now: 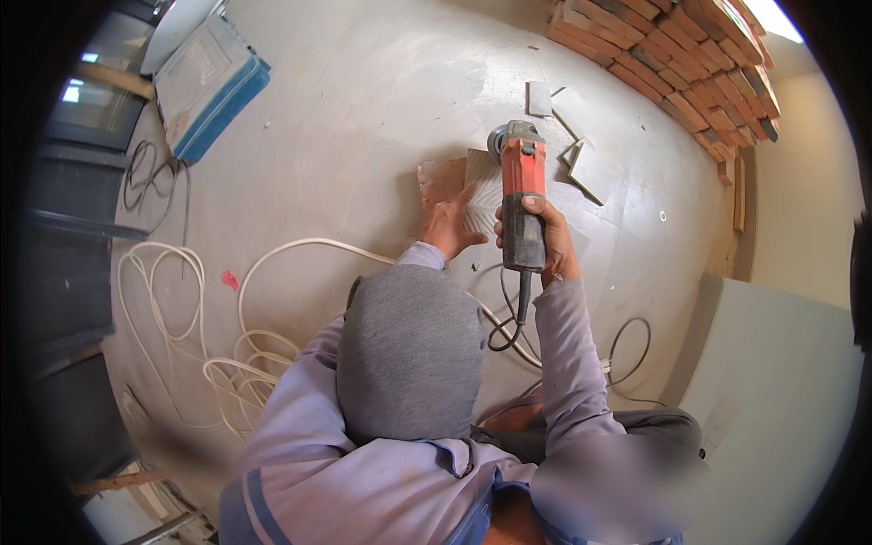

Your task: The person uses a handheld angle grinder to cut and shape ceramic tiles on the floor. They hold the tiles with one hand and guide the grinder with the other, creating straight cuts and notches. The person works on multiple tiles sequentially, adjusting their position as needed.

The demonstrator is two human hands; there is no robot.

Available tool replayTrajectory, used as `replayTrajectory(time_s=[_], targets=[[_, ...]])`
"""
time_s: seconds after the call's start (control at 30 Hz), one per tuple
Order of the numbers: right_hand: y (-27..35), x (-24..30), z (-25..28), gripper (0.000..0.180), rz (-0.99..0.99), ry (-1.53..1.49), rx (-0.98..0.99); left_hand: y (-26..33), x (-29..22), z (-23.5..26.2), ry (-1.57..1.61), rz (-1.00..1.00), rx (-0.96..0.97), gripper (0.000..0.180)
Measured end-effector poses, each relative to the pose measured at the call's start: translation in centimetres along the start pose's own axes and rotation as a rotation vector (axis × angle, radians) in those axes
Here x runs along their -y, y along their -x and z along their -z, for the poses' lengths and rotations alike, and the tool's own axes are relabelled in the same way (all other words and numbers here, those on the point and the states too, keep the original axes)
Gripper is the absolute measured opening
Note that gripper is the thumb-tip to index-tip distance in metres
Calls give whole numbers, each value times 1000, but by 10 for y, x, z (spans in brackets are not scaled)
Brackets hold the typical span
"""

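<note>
My right hand (554, 238) is wrapped round the dark rear body of a red and black angle grinder (524, 171). The grinder's disc (496, 143) sits at the upper edge of a grey tile (483, 186) with a ribbed face; whether it touches cannot be made out. My left hand (445, 225) rests on the tile's left side with thumb and forefinger spread apart. Under the tile and to its left lies a reddish-brown slab (442, 180). A black cord (524, 295) hangs from the grinder's end. Between my arms rises my grey-trousered knee (413, 354).
Cut tile pieces (589, 173) lie beyond the grinder on the right. Stacked red bricks (672, 64) line the far right wall. A blue tool case (213, 86) is at the far left. White cable (241, 363) coils across the floor left of me; a pale panel (772, 400) stands right.
</note>
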State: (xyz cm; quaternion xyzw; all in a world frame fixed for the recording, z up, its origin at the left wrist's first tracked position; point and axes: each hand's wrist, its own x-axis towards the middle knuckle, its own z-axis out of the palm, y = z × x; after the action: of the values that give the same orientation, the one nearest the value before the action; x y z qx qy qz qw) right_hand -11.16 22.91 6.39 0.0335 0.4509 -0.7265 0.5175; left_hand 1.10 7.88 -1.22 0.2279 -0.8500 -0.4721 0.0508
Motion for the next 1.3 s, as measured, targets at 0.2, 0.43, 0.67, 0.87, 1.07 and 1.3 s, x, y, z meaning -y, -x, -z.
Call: replayTrajectory(time_s=[0.2,0.43,0.67,0.87,1.07,1.3], targets=[[-19,3,-10,51,-74,56,-12,8,10,-7,76,103,21,95],[-24,6,-13,47,-135,39,-45,7,13,-15,230,199,24,85],[-23,4,-19,45,-143,129,-21,7,23,-25,253,161,-46,80],[-24,6,-20,45,-157,130,-44,7,14,-13,306,234,32,80],[-24,3,-25,46,-151,158,-48,9,19,-18,336,223,16,79],[-24,2,-23,47,-170,167,-37,8,13,-13,332,245,17,79]])
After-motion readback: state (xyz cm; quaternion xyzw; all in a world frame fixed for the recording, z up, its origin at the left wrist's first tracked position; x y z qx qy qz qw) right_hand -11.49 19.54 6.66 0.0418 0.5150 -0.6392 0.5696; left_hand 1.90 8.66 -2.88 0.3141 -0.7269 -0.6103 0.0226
